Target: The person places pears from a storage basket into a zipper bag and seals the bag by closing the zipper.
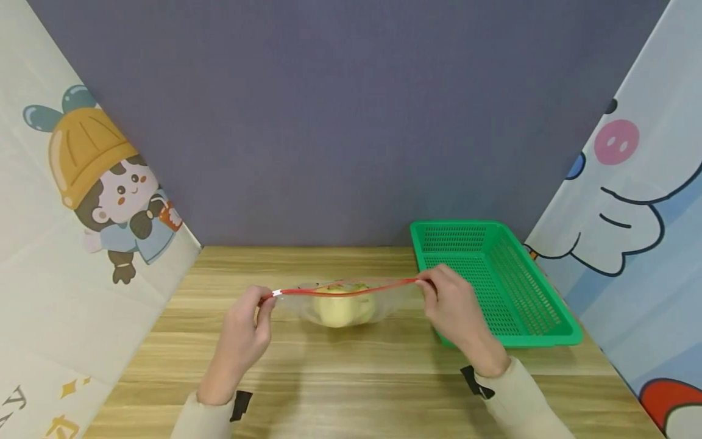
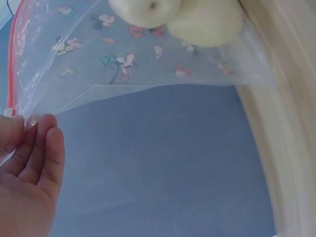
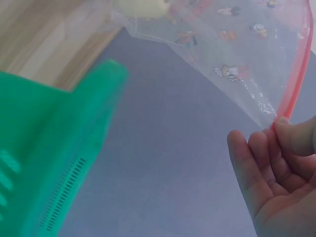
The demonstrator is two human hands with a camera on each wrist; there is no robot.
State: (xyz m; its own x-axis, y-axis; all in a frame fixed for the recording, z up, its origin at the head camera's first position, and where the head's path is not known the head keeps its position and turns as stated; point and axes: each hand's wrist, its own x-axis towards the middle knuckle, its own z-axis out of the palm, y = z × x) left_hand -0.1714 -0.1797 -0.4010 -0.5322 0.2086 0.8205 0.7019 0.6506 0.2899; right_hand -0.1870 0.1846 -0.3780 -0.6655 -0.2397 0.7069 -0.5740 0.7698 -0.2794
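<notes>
A clear slider zip bag (image 1: 392,299) with a red zip edge (image 2: 12,59) is stretched between both hands. My left hand (image 1: 241,332) pinches its left top corner, beside a white slider (image 1: 276,293). At the other end, my right hand (image 1: 454,308) grips the right corner of the red strip between thumb and fingers. Two pale yellow rounded fruits (image 1: 336,311) lie low inside the bag; one shows a small dark dimple in the left wrist view. Small colourful cartoon figures (image 2: 121,64) are printed on the plastic.
A green perforated plastic basket (image 1: 482,292) stands to the right, just beyond my right hand. Wood-grain tabletop (image 1: 351,384) lies below the bag. A grey-blue panel (image 1: 351,122) rises behind, with cartoon-printed sheets (image 1: 82,317) on both sides.
</notes>
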